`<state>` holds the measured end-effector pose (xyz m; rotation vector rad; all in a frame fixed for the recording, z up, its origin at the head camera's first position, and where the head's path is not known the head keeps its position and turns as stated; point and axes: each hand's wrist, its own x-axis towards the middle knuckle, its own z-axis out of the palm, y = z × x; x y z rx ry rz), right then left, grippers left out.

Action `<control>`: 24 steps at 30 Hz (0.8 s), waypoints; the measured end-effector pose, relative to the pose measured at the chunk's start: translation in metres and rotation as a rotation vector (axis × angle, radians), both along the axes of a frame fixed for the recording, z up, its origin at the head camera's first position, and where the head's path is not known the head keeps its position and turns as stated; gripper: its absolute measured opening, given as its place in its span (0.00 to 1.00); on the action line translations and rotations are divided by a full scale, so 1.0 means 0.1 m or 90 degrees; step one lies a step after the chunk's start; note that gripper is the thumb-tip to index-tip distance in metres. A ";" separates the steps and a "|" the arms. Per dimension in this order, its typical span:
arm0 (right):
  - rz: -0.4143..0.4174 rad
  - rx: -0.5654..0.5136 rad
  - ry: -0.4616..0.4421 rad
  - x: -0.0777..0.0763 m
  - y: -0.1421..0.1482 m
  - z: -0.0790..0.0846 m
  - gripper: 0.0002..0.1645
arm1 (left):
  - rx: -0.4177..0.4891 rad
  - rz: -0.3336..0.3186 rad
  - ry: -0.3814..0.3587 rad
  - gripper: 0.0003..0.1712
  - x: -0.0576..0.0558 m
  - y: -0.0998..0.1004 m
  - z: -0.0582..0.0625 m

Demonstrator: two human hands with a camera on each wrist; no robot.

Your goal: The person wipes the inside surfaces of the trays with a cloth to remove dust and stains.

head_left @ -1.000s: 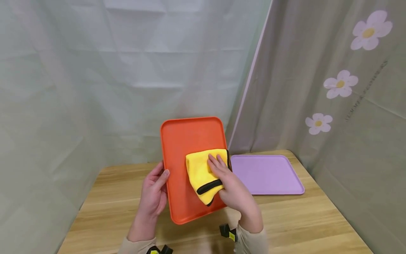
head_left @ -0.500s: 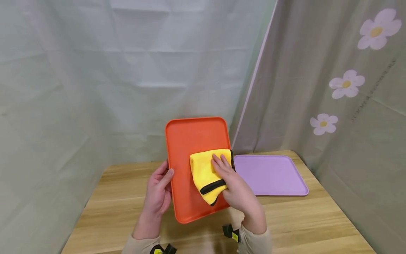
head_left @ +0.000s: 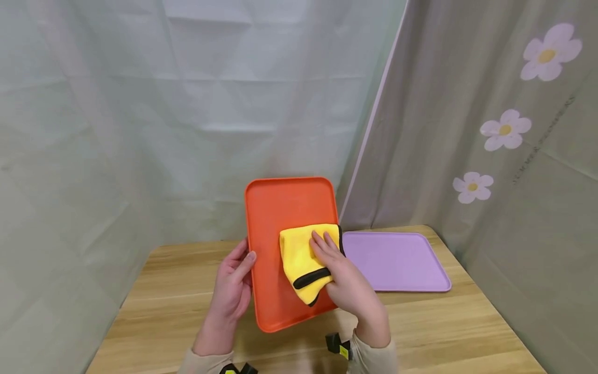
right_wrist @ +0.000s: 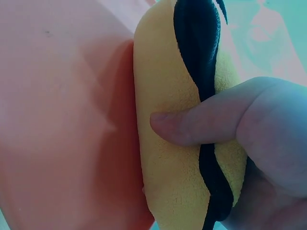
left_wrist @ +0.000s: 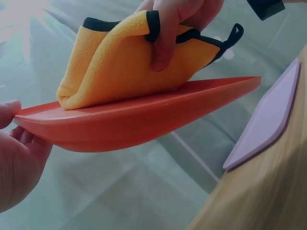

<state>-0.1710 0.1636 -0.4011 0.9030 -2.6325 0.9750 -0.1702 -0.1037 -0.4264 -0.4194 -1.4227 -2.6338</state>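
Note:
In the head view, my left hand (head_left: pixel 231 285) grips an orange tray (head_left: pixel 285 202) by its left edge, thumb over the rim and fingers behind. The tray is held up above the table, tilted towards me. A folded yellow cloth (head_left: pixel 296 252) with black edging lies against the tray's face, right of its middle. My right hand (head_left: pixel 348 285) holds this cloth, its fingers spread over the top. In the right wrist view, the thumb (right_wrist: pixel 187 124) clamps the folded cloth (right_wrist: pixel 168 177) from the side. The left wrist view shows the cloth's lower fold touching the tray (left_wrist: pixel 144 122).
A purple tray (head_left: pixel 397 262) lies flat on the wooden table (head_left: pixel 177 291), behind and to the right of my hands. Pale curtains (head_left: pixel 210 114) enclose the table at the back and sides. Printed flowers (head_left: pixel 505 130) decorate the right one.
The head view shifts slightly. Both hands, the orange tray and the yellow cloth keep almost the same places relative to each other.

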 end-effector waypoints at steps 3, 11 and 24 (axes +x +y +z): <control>0.007 0.003 0.003 -0.01 0.00 0.00 0.58 | -0.003 0.004 -0.005 0.26 0.00 0.00 0.01; 0.027 0.026 -0.002 -0.01 -0.01 0.01 0.56 | -0.005 0.014 -0.013 0.27 -0.03 0.00 0.03; 0.050 0.046 -0.024 0.09 -0.14 0.05 0.60 | 0.001 0.003 -0.019 0.28 -0.01 -0.03 0.02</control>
